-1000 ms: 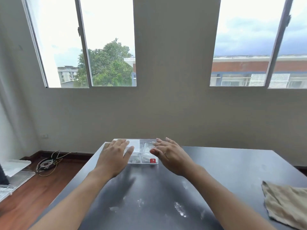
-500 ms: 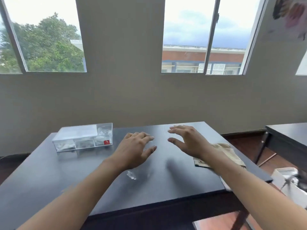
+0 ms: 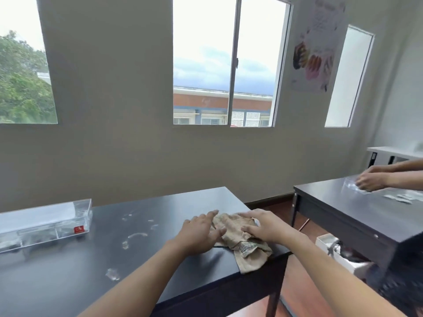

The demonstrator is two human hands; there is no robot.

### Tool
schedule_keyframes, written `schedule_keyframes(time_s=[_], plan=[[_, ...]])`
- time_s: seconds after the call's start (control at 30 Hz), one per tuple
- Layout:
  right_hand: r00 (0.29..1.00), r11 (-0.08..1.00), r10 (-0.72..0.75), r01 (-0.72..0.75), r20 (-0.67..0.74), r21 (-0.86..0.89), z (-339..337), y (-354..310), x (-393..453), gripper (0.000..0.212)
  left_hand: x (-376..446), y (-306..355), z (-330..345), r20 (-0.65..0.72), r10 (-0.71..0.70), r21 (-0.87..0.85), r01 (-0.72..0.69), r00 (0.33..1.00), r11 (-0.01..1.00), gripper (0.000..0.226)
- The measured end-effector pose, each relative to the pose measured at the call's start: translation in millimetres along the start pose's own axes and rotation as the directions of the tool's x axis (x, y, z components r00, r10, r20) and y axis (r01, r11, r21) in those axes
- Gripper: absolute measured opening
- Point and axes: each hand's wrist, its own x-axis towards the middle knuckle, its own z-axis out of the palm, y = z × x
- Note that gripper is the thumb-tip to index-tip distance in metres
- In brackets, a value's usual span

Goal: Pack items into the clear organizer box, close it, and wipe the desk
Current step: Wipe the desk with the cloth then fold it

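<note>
At the right end of the dark desk (image 3: 160, 211), your two hands lay on the crumpled tan cloth (image 3: 242, 243). Your left hand (image 3: 201, 234) rested palm down at the cloth's left edge, fingers spread flat and gripping nothing, the thumb touching the fabric. Your right hand (image 3: 265, 227) pressed down on the cloth's upper right part, fingers also spread and loose rather than curled around it. One corner of the cloth hung over the desk's near right edge.

The clear organizer box (image 3: 45, 223) sat well apart from your hands, at the far left of the desk, lid down, with a small red sticker (image 3: 79, 229) on its front wall; what lay inside its compartments was too blurred to tell. Between the box and your hands, pale smudges (image 3: 135, 234) marked the desktop, and another patch (image 3: 112, 274) showed nearer to you beside your left forearm.

To your right, across a gap of wooden floor, stood a second dark desk (image 3: 343, 211), where another person's hands (image 3: 370, 179) were on a clear object. A white bin (image 3: 329, 244) sat on the floor in that gap. A poster (image 3: 315, 46) hung on the wall beside the middle window (image 3: 229, 62).
</note>
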Motion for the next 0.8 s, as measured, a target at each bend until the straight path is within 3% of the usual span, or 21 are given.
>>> schedule_keyframes(time_s=[0.13,0.23,0.3,0.37,0.4,0.47,0.6,0.7,0.8], plan=[[0.999,0.998,0.014,-0.016,0.029,0.068,-5,10,-3,0.056,19,24,6,-0.041,-0.091,0.025,0.092,0.995,0.995,0.076],[0.995,0.997,0.066,-0.068,0.077,0.029,-4,11,3,0.079,35,33,11,-0.073,-0.213,0.017,0.215,0.974,0.977,0.087],[0.987,0.996,0.087,-0.089,0.138,0.009,-6,10,7,0.088,43,34,12,-0.048,-0.262,-0.082,0.258,0.964,0.963,0.091],[0.979,0.997,0.079,-0.082,0.188,0.006,-10,8,13,0.092,47,31,11,0.002,-0.284,-0.199,0.278,0.959,0.940,0.078],[0.977,0.997,0.070,-0.076,0.202,0.020,-11,7,16,0.093,47,28,10,0.017,-0.282,-0.237,0.278,0.959,0.931,0.061],[0.977,0.998,0.048,-0.058,0.207,0.040,-15,5,21,0.084,42,23,10,0.004,-0.247,-0.281,0.238,0.969,0.930,0.031],[0.985,0.997,-0.052,0.043,0.164,0.057,-15,3,26,0.017,16,18,7,-0.112,-0.142,-0.306,0.102,0.983,0.947,0.013],[0.982,0.976,-0.144,0.120,0.125,0.180,-19,-5,20,0.009,-8,11,5,-0.171,-0.085,-0.413,0.007,0.981,0.911,0.015],[0.967,0.934,-0.217,0.166,0.136,0.317,-27,-20,14,0.010,-34,8,-5,-0.140,-0.104,-0.622,-0.006,0.985,0.783,0.011]])
